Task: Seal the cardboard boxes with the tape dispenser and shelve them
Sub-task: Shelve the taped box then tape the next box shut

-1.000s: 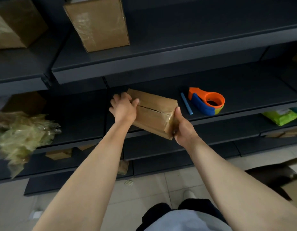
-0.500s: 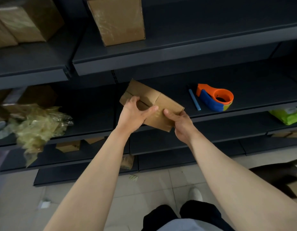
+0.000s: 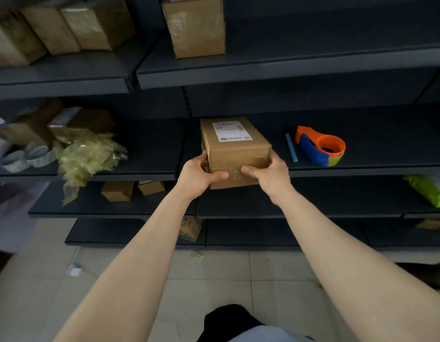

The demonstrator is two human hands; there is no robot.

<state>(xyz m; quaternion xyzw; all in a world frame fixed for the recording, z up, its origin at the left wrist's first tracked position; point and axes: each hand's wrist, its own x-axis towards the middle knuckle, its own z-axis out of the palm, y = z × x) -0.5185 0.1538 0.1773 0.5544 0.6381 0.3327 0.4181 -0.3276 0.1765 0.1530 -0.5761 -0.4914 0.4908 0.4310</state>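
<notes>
Turned label-up now, cardboard box sits gripped by left hand and right hand, just left of tape dispenser. Shelving step, probably; next needs pushing it in.

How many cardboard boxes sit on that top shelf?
4: three boxes crowded at the left, one box alone near the middle. More may hide beyond the frame.

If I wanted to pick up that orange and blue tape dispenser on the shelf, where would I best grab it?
The tape dispenser lies flat, blue body toward the shelf's open front, apart from the box and blue stick. Probably best to reach in from the front and wrap fingers round that blue body.
</notes>
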